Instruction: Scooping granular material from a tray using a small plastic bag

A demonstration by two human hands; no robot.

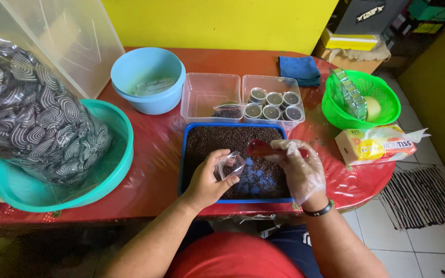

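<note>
My left hand (208, 179) holds a small clear plastic cup (231, 164), tilted, over a blue tray (182, 154) spread with dark crumbs. My right hand (298, 167), in a thin clear glove with a black wristband, grips a red spoon (260, 148) whose bowl points toward the cup. Both hands hover above the tray's near half, where the blue bottom shows through the crumbs.
Behind the tray stand two clear boxes, the right one (273, 82) with several filled cups, the left one (208, 92) nearly bare. A blue bowl (148, 77), a teal basin (114, 170) under a big bag of striped cookies (32, 123), a green basket (361, 103), a tissue pack (377, 145).
</note>
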